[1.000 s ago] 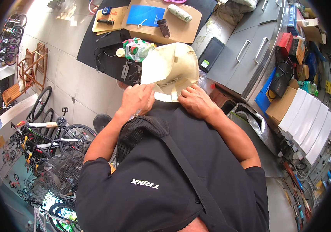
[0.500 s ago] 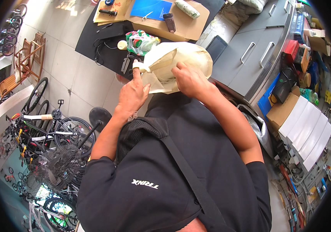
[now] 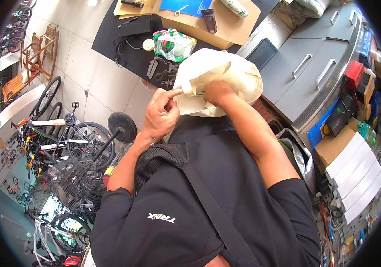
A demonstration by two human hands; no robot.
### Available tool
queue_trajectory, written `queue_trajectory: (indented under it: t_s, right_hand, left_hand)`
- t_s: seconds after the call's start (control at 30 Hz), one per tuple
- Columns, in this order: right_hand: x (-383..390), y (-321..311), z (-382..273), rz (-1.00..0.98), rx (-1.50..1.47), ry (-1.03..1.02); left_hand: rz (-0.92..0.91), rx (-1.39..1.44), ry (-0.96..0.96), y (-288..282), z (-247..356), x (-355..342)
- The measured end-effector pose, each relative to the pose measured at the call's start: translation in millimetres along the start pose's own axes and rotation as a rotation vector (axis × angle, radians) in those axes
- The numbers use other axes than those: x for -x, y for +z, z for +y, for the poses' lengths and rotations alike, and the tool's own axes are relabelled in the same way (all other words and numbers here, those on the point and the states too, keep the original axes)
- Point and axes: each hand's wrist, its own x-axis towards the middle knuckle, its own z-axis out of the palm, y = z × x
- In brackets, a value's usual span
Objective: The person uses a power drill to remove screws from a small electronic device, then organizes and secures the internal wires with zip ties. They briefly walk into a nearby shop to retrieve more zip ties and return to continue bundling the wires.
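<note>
A cream cloth tote bag (image 3: 246, 75) stands in front of me at the near edge of the black table, its mouth spread toward me. My left hand (image 3: 161, 113) is closed at the bag's left rim, pinching it next to a strap loop (image 3: 189, 87), with the other fingers curled in. Inside the mouth is my right hand (image 3: 218, 92), its wrist bent downward. The cloth and the back of that hand hide its fingertips, so whatever they touch is out of sight.
Beyond the bag, the black table (image 3: 106, 42) bears a green, red and white plastic bag (image 3: 172, 44), a cardboard box (image 3: 244, 26) and a dark bottle (image 3: 209, 20). Grey drawers (image 3: 288, 66) stand at right. Bicycles (image 3: 88, 144) and a round black mirror (image 3: 122, 127) are at left.
My right hand has gone from the bag's near rim down into its mouth. My left thumb and finger have shifted from pointing up to gripping the rim by the strap. The view has moved slightly.
</note>
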Motion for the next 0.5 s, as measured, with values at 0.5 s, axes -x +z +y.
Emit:
queue_trajectory:
  t_s: [0.5]
  right_hand:
    - [-0.2, 24.2, 6.4, 0.23, 0.028, -0.101]
  left_hand:
    - [0.018, 0.053, -0.005, 0.3, -3.5, -3.2]
